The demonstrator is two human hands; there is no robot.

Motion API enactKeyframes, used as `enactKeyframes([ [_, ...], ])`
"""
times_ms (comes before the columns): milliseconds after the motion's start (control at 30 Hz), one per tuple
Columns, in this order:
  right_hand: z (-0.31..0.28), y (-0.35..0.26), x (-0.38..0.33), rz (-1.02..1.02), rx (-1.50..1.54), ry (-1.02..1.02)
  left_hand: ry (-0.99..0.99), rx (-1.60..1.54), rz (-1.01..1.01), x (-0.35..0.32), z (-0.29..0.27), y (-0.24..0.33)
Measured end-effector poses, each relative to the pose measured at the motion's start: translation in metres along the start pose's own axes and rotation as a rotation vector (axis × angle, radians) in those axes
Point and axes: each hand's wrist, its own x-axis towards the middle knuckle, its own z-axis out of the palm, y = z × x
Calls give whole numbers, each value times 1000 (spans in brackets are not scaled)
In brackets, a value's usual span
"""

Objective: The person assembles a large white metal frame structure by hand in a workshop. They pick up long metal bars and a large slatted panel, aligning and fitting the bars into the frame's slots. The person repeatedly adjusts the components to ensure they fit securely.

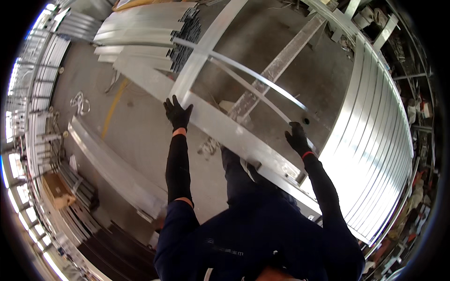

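Two hands at work, one at either end of the action, with the wide, flat, silver metal beam (229,131) slanting between them as the marker for everything! The left hand (177,114), in a black glove, was open at the beam's far-left stretch, fingers spread, laid against the near end of the broad, flat, silver metal profile (220,28), and gripping nothing. The right hand (298,139), also black-gloved, was over on the beam's far side, toward its right end, fingers bent at the narrow, pale metal strip (259,95); whether they had closed round it, the view could not tell.

Good handling here, by the look of it, called for a flat left palm keeping the profile square on the beam, a light, even right-hand touch so the slender strip did not bow, and fingertips clear of metal edges that could nip.

And the pieces themselves? The profile reached away from the beam, straight out ahead of the left hand. The strip arched beyond the beam, from beside the profile across to the right hand, with the bright, thin metal strip (265,80) farther off from the beam again. Right of the beam gleamed a ribbed stack of long silver profiles (375,150).
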Motion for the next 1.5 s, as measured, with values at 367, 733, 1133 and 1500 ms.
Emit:
enactKeyframes([
  [367, 50, -6, 52, 359, -241, -278, -197, -1, 249, 203, 4, -145],
  [733, 39, -14, 51, 346, -59, -259, -239, 210, 288, 251, 26, -171],
  [1133, 53, -4, 19, 413, 3, -63, -637, -48, 1341, -32, 91, 267],
  [1500, 34, -86, -237, 1652, 1000, 424, -865, 73, 1527, -10, 150, 250],
])
